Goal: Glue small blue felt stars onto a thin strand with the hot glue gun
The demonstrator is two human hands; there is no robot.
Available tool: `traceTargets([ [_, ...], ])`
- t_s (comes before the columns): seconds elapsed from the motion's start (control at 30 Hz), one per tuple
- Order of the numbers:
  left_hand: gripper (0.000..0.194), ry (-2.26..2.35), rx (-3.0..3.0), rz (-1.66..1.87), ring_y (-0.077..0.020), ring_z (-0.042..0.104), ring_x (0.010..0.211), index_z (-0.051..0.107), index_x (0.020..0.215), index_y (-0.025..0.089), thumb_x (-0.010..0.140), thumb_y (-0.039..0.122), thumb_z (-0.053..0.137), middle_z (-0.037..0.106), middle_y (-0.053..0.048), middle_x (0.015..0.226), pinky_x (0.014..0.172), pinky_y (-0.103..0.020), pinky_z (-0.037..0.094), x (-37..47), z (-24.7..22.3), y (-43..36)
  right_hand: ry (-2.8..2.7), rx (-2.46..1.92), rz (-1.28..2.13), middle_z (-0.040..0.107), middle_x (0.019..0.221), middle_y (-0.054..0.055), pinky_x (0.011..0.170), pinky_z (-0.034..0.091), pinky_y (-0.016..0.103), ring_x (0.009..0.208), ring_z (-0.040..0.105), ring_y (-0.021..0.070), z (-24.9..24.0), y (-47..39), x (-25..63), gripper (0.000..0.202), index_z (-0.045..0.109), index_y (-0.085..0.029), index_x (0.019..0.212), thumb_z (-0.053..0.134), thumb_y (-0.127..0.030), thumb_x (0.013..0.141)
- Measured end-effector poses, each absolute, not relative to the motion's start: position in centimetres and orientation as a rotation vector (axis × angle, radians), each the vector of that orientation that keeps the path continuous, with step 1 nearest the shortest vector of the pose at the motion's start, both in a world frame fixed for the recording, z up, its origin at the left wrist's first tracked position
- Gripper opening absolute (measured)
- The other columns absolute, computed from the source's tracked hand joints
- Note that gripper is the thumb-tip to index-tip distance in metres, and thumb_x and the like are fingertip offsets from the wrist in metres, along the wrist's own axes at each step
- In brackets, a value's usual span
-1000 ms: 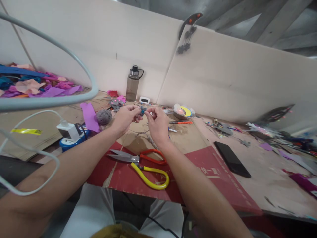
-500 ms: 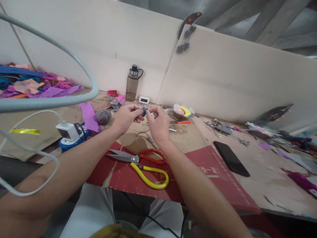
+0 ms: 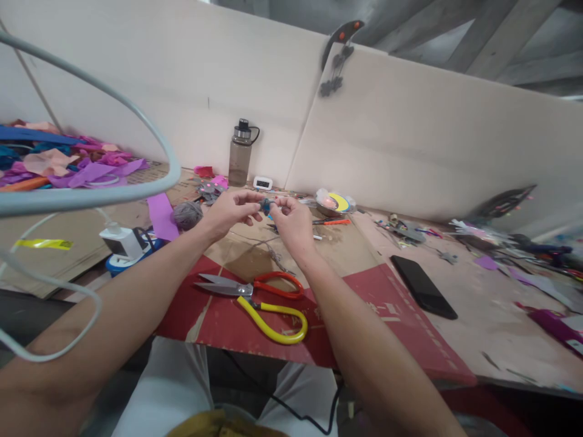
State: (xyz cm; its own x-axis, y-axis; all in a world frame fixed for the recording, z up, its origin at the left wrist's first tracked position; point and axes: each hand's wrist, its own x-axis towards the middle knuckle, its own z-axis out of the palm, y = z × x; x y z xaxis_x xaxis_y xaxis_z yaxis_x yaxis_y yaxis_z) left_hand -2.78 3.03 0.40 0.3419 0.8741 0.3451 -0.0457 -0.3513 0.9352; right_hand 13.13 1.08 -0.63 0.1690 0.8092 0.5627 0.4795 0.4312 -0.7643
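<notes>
Between my hands, above the cardboard, is a small blue-grey piece [image 3: 266, 206] that looks wrapped in yarn; its exact kind is too small to tell. My left hand [image 3: 234, 212] pinches it from the left with thumb and forefinger. From the right, the fingertips of my right hand [image 3: 292, 221] close on its other side. A thin strand of grey yarn [image 3: 273, 252] lies on the cardboard below. Nearer me rest scissors [image 3: 248, 291] with one red and one yellow handle, blades parted. A ball of grey yarn [image 3: 187, 215] sits left of my left hand.
A water bottle [image 3: 240, 155] and a small digital clock [image 3: 263, 182] stand by the partition. A bowl [image 3: 334, 205] is behind my right hand, a phone [image 3: 423, 286] to the right. At left are a power strip with charger [image 3: 121, 241], a looping pale tube [image 3: 168, 158] and coloured scraps [image 3: 54, 159].
My fingers have shifted slightly around the small piece, and more of its blue-grey surface shows. The whole view has moved a little; the scissors and other items lie as before.
</notes>
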Motion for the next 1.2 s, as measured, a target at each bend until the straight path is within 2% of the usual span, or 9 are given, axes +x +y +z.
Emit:
traceTargets([
  [0.13,0.027,0.959,2.031,1.237,-0.0134,0.06,0.064,0.073,0.094,0.014,0.072,0.03,0.067,0.069,-0.005,0.075,0.055,-0.023,0.044,-2.8,0.2,3.0,-1.575,-1.274,0.291,0.051,0.058,-0.003,0.058,0.031,0.026,0.058,0.043,0.013,-0.5,0.7,13.1,0.016,0.065,-0.019,0.074,0.056,-0.032,0.076],
  [0.33,0.019,1.117,2.258,1.26,-0.0116,0.055,0.06,0.072,0.082,0.014,0.073,0.027,0.062,0.066,-0.002,0.067,0.056,-0.023,0.04,-2.7,-0.1,3.1,-1.709,-1.25,0.147,0.06,0.073,0.002,0.067,0.036,0.028,0.07,0.051,0.0158,-0.4,0.3,13.0,0.011,0.063,-0.018,0.076,0.057,-0.027,0.078],
  [0.53,0.015,1.167,2.152,1.343,-0.0114,0.055,0.057,0.067,0.074,0.014,0.072,0.027,0.06,0.065,-0.002,0.063,0.054,-0.022,0.041,-2.8,0.0,3.2,-1.684,-1.138,0.208,0.053,0.07,-0.002,0.064,0.036,0.027,0.064,0.048,0.0142,-1.0,0.2,12.7,0.018,0.056,-0.017,0.098,0.056,-0.025,0.082],
  [0.67,0.01,1.146,1.977,1.375,-0.0096,0.053,0.05,0.065,0.072,0.014,0.071,0.022,0.059,0.061,0.0,0.058,0.05,-0.021,0.041,-2.7,0.2,3.1,-1.666,-1.069,0.249,0.055,0.072,-0.001,0.065,0.037,0.026,0.066,0.049,0.0129,-1.3,0.2,12.3,0.003,0.051,-0.019,0.082,0.053,-0.022,0.083],
  [1.0,0.004,1.025,1.818,1.411,-0.008,0.051,0.046,0.061,0.069,0.015,0.071,0.018,0.059,0.058,0.002,0.055,0.046,-0.02,0.042,-2.1,0.0,2.6,-1.494,-1.129,0.507,0.053,0.062,-0.004,0.057,0.034,0.025,0.057,0.045,0.0103,-1.2,0.3,12.0,0.017,0.054,-0.019,0.069,0.058,-0.03,0.081],
  [1.2,0.005,0.965,1.782,1.384,-0.0078,0.052,0.046,0.062,0.072,0.015,0.073,0.019,0.061,0.058,0.002,0.056,0.047,-0.019,0.042,-2.0,-0.2,2.6,-1.439,-1.149,0.536,0.043,0.054,-0.008,0.051,0.028,0.024,0.051,0.037,0.0093,-1.0,0.3,12.0,0.017,0.062,-0.018,0.086,0.059,-0.033,0.079],
])
